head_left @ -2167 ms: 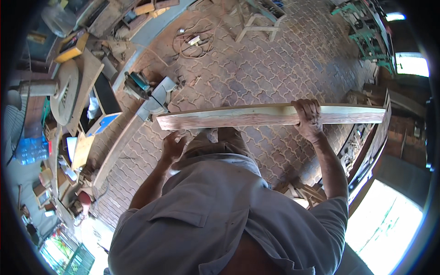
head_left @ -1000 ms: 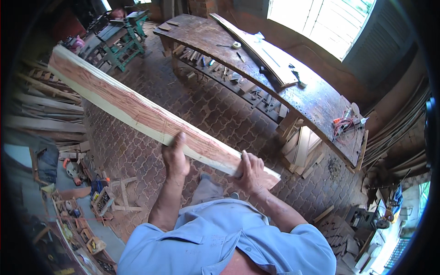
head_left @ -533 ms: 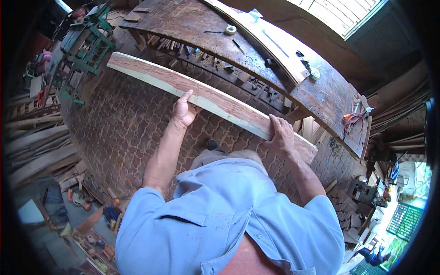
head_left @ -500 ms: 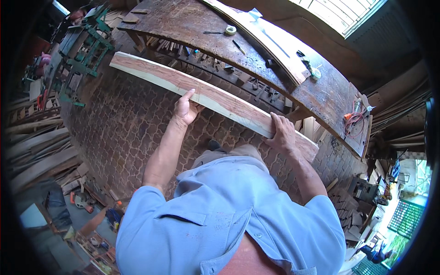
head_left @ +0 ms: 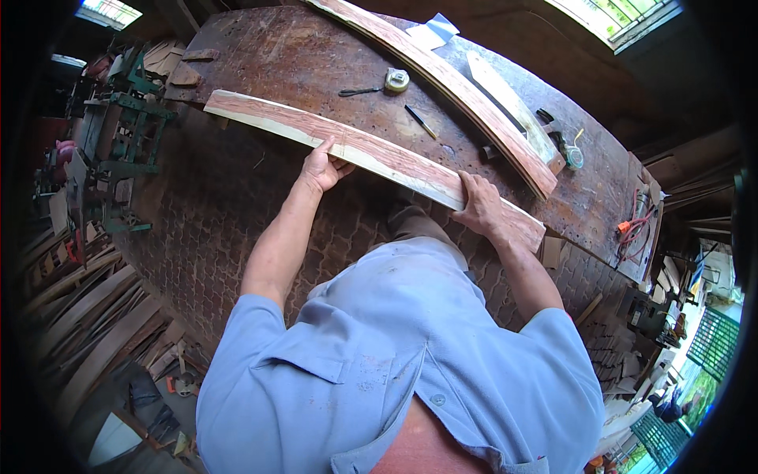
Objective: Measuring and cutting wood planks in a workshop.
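Both hands grip a long wooden board (head_left: 379,154), reddish along its upper part and pale along its lower edge. My left hand (head_left: 322,167) holds the lower edge left of the middle, thumb on the face and fingers curled beneath. Nearer the right end, my right hand (head_left: 483,207) is closed over the board, fingers across its top. The board lies along the near edge of a brown workbench (head_left: 260,49); whether it touches the bench I cannot tell.
On the bench are stacked long boards (head_left: 474,107), a tape measure (head_left: 396,80), a marker pen (head_left: 421,122), a second tape measure (head_left: 574,156) and an orange plug with a cord (head_left: 626,227). Green machinery (head_left: 130,118) stands at far left, above piled planks (head_left: 99,340).
I have moved closer to the bench with the board still in both hands. The board now overlaps the bench's near edge, where floor showed between them before.
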{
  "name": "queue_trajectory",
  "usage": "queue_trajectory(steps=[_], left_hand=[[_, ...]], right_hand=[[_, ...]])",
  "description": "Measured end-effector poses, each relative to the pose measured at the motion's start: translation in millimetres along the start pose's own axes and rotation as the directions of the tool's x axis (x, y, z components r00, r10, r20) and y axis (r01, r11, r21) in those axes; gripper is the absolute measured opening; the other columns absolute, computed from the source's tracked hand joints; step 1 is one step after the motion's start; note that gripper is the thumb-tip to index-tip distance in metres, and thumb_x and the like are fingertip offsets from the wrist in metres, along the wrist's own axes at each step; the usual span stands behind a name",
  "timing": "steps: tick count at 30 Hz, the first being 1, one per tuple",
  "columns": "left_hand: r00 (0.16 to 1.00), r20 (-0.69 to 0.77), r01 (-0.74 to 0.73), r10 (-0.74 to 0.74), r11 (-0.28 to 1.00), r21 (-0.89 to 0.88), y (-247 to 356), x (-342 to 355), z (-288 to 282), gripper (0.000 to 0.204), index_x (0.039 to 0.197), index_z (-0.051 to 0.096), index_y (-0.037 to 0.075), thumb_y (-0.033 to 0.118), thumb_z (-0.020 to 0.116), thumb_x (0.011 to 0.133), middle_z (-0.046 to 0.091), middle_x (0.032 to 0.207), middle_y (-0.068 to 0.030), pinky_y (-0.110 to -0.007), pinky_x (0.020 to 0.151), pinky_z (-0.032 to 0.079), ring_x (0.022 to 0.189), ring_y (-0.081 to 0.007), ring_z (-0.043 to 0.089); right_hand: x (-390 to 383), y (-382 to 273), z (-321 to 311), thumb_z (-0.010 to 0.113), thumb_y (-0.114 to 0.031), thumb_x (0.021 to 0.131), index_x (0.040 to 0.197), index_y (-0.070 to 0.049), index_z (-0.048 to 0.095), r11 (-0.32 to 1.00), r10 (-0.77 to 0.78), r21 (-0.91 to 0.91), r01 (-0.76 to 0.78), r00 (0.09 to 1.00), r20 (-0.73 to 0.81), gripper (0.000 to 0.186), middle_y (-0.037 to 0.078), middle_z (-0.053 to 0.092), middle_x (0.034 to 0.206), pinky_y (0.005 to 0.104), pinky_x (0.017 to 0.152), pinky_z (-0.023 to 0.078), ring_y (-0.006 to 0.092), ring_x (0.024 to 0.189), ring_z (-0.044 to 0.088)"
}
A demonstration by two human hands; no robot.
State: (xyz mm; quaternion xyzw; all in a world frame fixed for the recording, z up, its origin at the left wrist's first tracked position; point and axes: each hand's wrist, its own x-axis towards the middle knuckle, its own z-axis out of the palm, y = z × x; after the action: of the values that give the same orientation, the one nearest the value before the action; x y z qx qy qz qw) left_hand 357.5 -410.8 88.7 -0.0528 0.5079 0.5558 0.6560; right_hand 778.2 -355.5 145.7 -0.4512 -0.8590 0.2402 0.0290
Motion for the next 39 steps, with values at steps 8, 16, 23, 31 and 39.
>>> queue_trajectory(steps=[8,16,23,31,39], left_hand=[[0.994,-0.105,0.051,-0.042,0.995,0.085,77.0,111.4,-6.9,0.04,0.126,0.064,0.012,0.042,0.07,0.1,0.069,0.113,-0.0087,-0.059,0.102,0.049,0.109,-0.0299,0.065],[0.937,-0.286,0.32,-0.2,0.82,0.474,111.7,111.2,16.2,0.05,0.118,0.064,0.005,0.05,0.072,0.097,0.071,0.079,-0.0119,-0.05,0.066,0.063,0.065,-0.0262,0.071],[0.962,-0.215,0.272,-0.167,0.626,0.731,107.8,74.9,0.5,0.036,0.098,0.065,0.008,0.044,0.067,0.102,0.07,0.079,-0.0043,-0.035,0.062,0.062,0.065,-0.0159,0.072],[0.998,-0.056,0.05,0.025,0.197,0.979,109.3,51.2,26.7,0.034,0.086,0.067,0.001,0.032,0.073,0.096,0.068,0.075,-0.0048,-0.031,0.061,0.05,0.066,-0.0134,0.065],[0.959,0.083,-0.247,0.271,0.655,0.714,173.1,143.4,107.1,0.052,0.108,0.059,-0.001,0.045,0.079,0.095,0.063,0.106,-0.0133,-0.038,0.077,0.058,0.091,-0.0214,0.066]], right_hand=[[126.1,11.1,13.3,0.088,-0.032,0.065,0.147,-0.008,0.051,0.999,0.024,0.034,-0.025,0.998,0.049,0.093,0.016,0.061,0.13,0.0462,0.106,0.045,0.0349,0.124,0.057],[127.2,8.1,13.0,0.095,-0.032,0.062,0.147,-0.01,0.052,0.997,0.07,-0.027,-0.07,0.998,-0.007,0.097,0.015,0.058,0.135,0.0478,0.11,0.041,0.034,0.13,0.051],[108.5,55.9,-18.5,0.088,-0.026,0.079,0.141,-0.006,0.059,0.969,0.246,0.114,-0.219,0.881,-0.403,0.072,0.017,0.062,0.132,0.0479,0.109,0.045,0.037,0.124,0.057],[102.9,140.3,-51.7,0.085,-0.017,0.065,0.148,-0.007,0.049,0.849,0.483,-0.153,-0.506,0.86,-0.165,0.091,0.02,0.058,0.13,0.0473,0.107,0.047,0.0394,0.126,0.055],[65.8,55.2,-74.3,0.087,-0.024,0.062,0.139,-0.006,0.053,0.889,0.45,0.027,-0.457,0.861,-0.237,0.087,0.016,0.057,0.128,0.0482,0.108,0.044,0.0375,0.125,0.053]])
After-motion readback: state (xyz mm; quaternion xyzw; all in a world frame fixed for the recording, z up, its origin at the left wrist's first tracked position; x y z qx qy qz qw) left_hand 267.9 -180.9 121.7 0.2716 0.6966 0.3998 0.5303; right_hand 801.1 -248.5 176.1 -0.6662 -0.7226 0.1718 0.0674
